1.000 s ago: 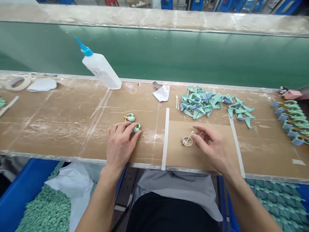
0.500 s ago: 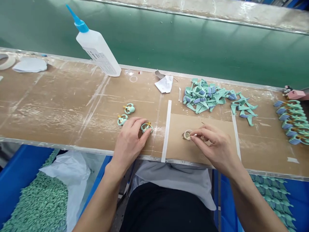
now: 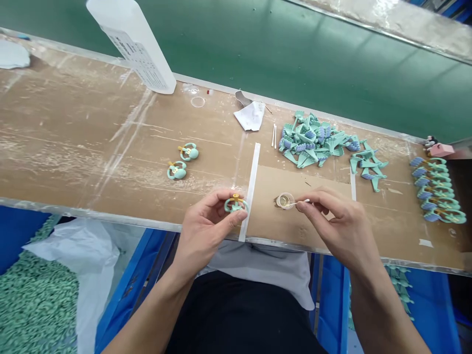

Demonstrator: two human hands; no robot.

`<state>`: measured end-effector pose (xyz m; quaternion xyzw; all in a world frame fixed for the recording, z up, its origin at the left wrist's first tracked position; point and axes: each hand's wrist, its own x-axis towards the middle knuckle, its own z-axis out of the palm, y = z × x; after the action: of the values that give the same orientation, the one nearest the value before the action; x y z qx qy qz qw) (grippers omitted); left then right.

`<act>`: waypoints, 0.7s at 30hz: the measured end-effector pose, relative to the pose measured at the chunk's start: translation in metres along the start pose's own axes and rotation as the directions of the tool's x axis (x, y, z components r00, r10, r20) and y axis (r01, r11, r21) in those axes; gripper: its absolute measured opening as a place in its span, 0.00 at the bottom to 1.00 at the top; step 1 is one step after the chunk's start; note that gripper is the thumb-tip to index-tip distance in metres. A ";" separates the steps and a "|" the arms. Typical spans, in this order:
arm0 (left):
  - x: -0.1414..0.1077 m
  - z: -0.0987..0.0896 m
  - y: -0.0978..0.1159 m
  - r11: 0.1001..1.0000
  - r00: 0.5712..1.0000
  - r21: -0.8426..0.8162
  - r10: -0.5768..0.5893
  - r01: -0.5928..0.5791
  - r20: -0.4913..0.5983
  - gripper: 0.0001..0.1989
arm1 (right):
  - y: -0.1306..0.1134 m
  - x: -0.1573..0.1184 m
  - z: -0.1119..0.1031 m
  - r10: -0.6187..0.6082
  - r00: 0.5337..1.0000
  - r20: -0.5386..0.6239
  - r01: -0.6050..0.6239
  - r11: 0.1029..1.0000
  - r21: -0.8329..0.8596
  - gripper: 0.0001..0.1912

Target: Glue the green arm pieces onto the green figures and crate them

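Between its thumb and fingers, my left hand [image 3: 206, 228] grips a small mint-green toy figure [image 3: 236, 204] with ring-like arms and a yellow-orange piece. A cotton swab [image 3: 300, 201] is pinched in my right hand [image 3: 335, 219], its tip at a small clear cup [image 3: 285, 200] that holds a little yellowish liquid. Two similar toy figures, one upper [image 3: 189, 152] and one lower [image 3: 177, 170], lie on the bench to the left. Past the cup rests a pile of green and purple-blue toy parts [image 3: 313, 140].
A white squeeze bottle [image 3: 138, 49] stands at the back left. Two cotton swabs [image 3: 274, 136] and a scrap of white paper [image 3: 251, 116] lie near the pile. Joined toy figures form a row [image 3: 438, 189] at right. Blue bins [image 3: 125, 290] sit below the bench edge.
My left hand has lifted the toy figure and brought it right, closer to the cup. My right hand keeps the swab at the cup. The head view has shifted.
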<state>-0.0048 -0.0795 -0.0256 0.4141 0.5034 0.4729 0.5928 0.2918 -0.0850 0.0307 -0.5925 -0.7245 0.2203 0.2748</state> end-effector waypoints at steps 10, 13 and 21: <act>-0.016 0.028 -0.013 0.930 0.969 -0.289 -0.185 0.226 0.161 0.18 | -0.004 0.006 -0.022 -0.159 0.953 0.256 0.192 0.975 -0.110 0.12; -0.017 0.031 -0.017 0.931 0.973 -0.303 -0.156 0.203 0.172 0.17 | -0.002 0.008 -0.027 -0.211 0.924 0.319 0.262 0.957 -0.124 0.13; -0.019 0.042 -0.016 0.966 0.984 -0.199 -0.144 0.162 0.101 0.13 | -0.004 0.011 -0.026 -0.238 0.937 0.256 0.276 0.953 -0.124 0.09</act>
<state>0.0382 -0.1020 -0.0314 0.3301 0.4560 0.4571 0.6886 0.3046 -0.0752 0.0542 -0.4816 -0.8387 0.1937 0.1645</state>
